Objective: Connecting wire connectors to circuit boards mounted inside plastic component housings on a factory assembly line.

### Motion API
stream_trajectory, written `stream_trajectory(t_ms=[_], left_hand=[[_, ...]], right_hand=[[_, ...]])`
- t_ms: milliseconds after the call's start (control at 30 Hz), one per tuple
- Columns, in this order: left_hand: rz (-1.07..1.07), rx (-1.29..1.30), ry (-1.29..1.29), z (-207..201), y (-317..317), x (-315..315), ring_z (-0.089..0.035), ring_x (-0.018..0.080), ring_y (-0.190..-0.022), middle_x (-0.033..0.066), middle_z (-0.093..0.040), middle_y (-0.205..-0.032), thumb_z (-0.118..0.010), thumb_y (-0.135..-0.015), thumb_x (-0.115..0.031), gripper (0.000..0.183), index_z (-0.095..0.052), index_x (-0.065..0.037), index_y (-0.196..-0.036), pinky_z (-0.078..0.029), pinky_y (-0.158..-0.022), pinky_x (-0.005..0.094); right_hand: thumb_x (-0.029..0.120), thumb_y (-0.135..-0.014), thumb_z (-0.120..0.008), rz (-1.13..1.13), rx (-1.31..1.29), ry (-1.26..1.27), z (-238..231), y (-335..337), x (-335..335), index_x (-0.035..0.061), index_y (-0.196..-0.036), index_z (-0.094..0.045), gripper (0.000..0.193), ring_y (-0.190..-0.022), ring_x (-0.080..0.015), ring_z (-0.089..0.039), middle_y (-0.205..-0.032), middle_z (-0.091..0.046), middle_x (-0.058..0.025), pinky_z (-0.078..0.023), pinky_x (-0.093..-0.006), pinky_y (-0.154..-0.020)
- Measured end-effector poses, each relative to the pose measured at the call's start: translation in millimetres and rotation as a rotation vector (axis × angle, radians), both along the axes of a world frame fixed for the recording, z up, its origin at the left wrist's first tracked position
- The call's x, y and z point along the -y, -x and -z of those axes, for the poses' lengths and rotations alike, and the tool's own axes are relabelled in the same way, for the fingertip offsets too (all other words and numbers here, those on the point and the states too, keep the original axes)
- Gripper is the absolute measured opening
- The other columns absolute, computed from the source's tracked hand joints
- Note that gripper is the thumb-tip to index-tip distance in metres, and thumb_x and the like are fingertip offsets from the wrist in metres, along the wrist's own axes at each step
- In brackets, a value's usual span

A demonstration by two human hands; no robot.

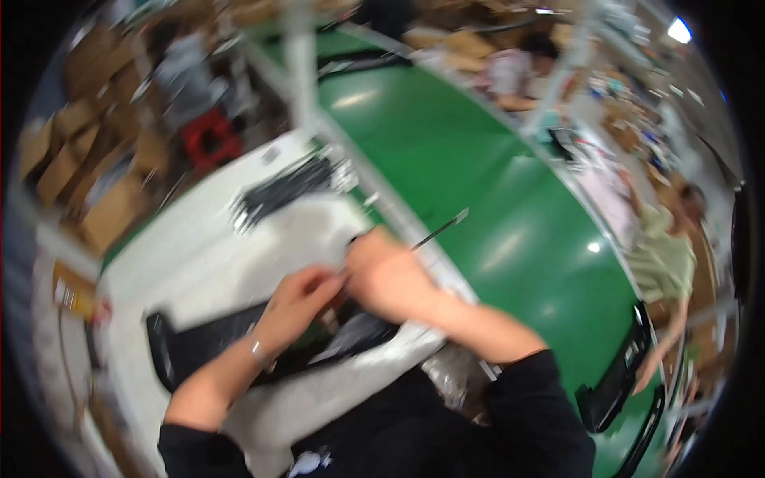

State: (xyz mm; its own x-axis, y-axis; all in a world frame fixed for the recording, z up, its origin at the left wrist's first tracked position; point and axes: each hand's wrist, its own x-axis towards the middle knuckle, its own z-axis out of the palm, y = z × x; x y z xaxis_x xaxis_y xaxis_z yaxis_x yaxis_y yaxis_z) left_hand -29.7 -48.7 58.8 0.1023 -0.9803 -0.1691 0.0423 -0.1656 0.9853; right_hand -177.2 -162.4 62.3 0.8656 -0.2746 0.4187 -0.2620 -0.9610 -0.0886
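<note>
A long black plastic panel [209, 341] with an upturned left end lies on the white worktable in front of me. Over its right part my two hands come together. My right hand [389, 275] is closed, its fingers smeared by motion. From it a thin black cable [437, 232] with a pale tip sticks out to the upper right, over the edge of the green belt. Close by on the left, my left hand [303, 299] has thumb and fingers pinched together; what is between them cannot be made out. Beneath the hands, a dark shiny piece [362, 331] is partly hidden.
A bundle of black cables [291, 190] lies at the back of the white worktable [171, 279]. Right of it runs a green conveyor belt [510, 231] carrying more black panels [613, 382]. A co-worker in a light green shirt [663, 251] reaches toward them. Cardboard boxes [119, 211] and a red stool [210, 139] stand far left.
</note>
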Motion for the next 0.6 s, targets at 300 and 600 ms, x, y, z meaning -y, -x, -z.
stream_trajectory(t_ms=[300, 600], left_hand=[[0.23, 0.062, -0.181, 45.8, -13.4, 0.8, -0.055, 0.0082, -0.059, 0.003, -0.061, -0.069, -0.054, -0.09, -0.02, 0.02, -0.059, -0.002, -0.08, -0.041, -0.052, 0.0196], [0.327, 0.436, -0.137, 73.3, -32.0, 0.3, -0.06, 0.0191, -0.073, 0.0115, -0.063, -0.085, -0.066, -0.08, -0.033, 0.035, -0.057, -0.001, -0.093, -0.048, -0.066, 0.031]], right_hand=[[0.012, -0.068, -0.059, -0.218, 0.237, -0.296, 43.9, 23.2, -16.9, 0.0032, -0.07, -0.053, 0.011, -0.077, -0.0276, -0.052, -0.076, -0.05, -0.0105, -0.046, -0.0375, -0.061], [0.017, -0.068, -0.06, -0.204, 0.135, -0.14, 70.6, 9.4, -28.2, 0.0027, -0.062, -0.057, 0.016, -0.067, -0.0259, -0.057, -0.079, -0.052, -0.0113, -0.048, -0.0359, -0.052]])
